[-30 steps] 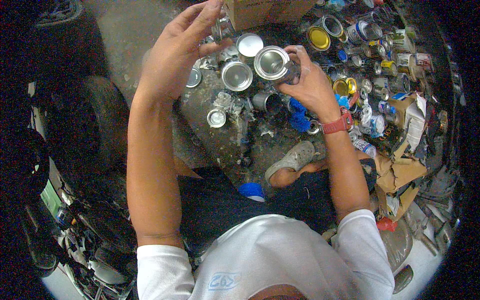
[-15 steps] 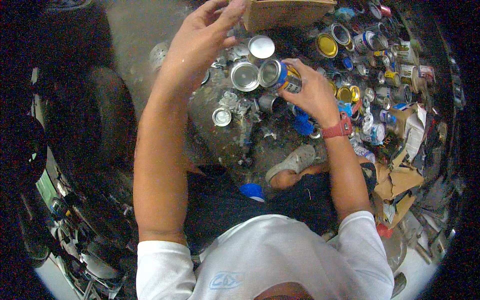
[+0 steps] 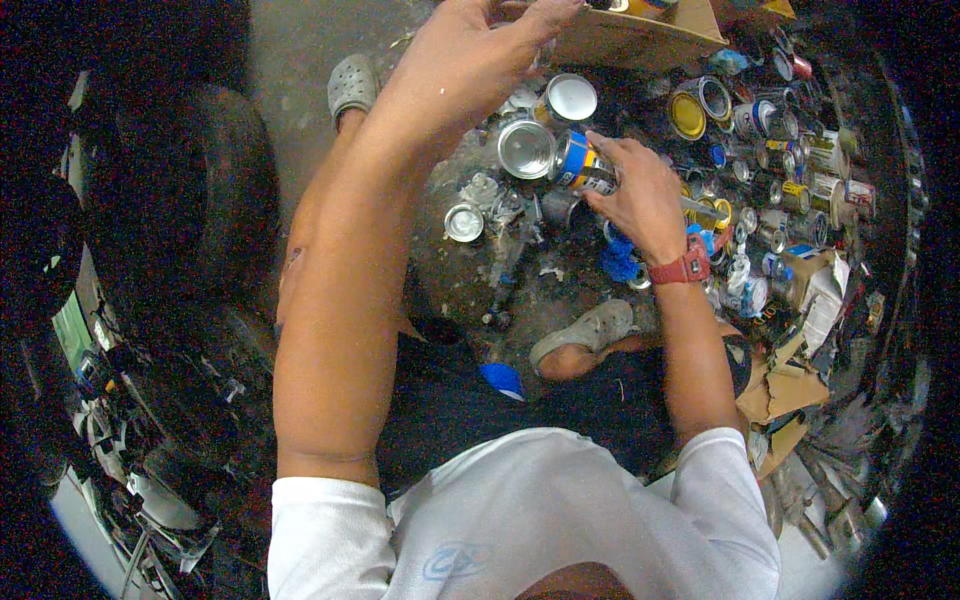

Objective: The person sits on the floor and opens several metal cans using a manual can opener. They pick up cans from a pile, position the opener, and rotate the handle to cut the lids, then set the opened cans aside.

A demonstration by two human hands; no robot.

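My right hand (image 3: 645, 195) is wrapped round a paint can (image 3: 583, 163) with a blue, orange and black label. The can is tipped to the left, its mouth turned towards an open silver tin (image 3: 527, 149) and touching or nearly touching its rim; I cannot tell which. Its contents do not show. Just behind stands another tin with a whitish top (image 3: 571, 98). My left hand (image 3: 470, 65) reaches to the near side of a cardboard box (image 3: 640, 45) at the top. Its thumb is stretched out, the fingers look apart, and the upper edge cuts part of them off.
Many used paint cans (image 3: 760, 118) crowd the floor on the right. Torn cardboard (image 3: 785, 390) lies near my right elbow. A small round tin (image 3: 463, 222) sits by crumpled silvery scraps (image 3: 485, 190). A blue crumpled thing (image 3: 618, 260) is below my right wrist. A tyre (image 3: 235, 190) stands left.
The can in my right hand has tipped further over, so its mouth no longer faces up into view. My left hand has moved right along the box. The whole view has shifted slightly.
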